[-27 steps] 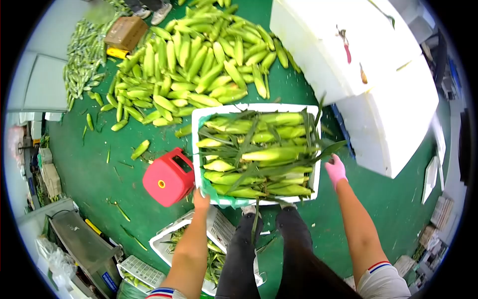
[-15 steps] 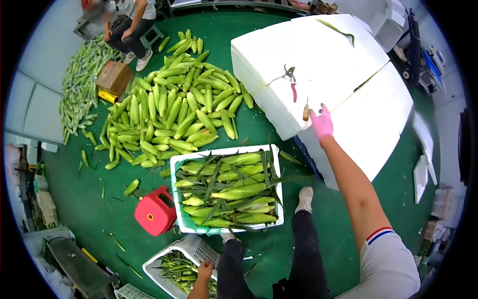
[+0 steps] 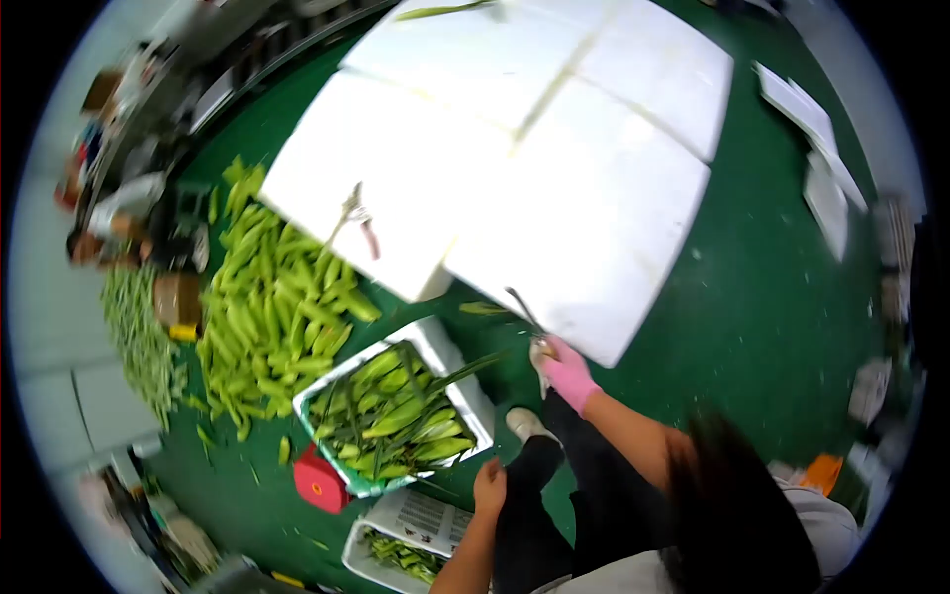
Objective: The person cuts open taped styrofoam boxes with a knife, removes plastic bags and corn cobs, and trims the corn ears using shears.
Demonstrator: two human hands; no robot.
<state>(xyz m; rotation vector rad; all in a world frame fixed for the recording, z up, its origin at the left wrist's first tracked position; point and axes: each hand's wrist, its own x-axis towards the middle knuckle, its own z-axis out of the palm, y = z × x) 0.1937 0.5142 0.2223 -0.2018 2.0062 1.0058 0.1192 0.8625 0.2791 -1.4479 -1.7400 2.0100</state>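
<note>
My right hand, in a pink glove, is closed around a wooden-handled tool with a narrow dark shaft that points up and left. It is just off the near edge of the white foam boxes. My bare left hand hangs low near my leg, its fingers curled, with nothing showing in them. To its upper left stands a white foam box packed with green corn ears and loose leaves. Red-handled pruning shears lie on the white foam surface, blurred.
A big heap of husked-on corn covers the floor at left, where a person sits beside a cardboard box. Next to the foam box are a red stool and a white crate with green leaves.
My right hand has picked up the wooden-handled tool from the white foam surface and drawn it back toward me. The view has turned and swung right; my left hand has left the crate's rim.
</note>
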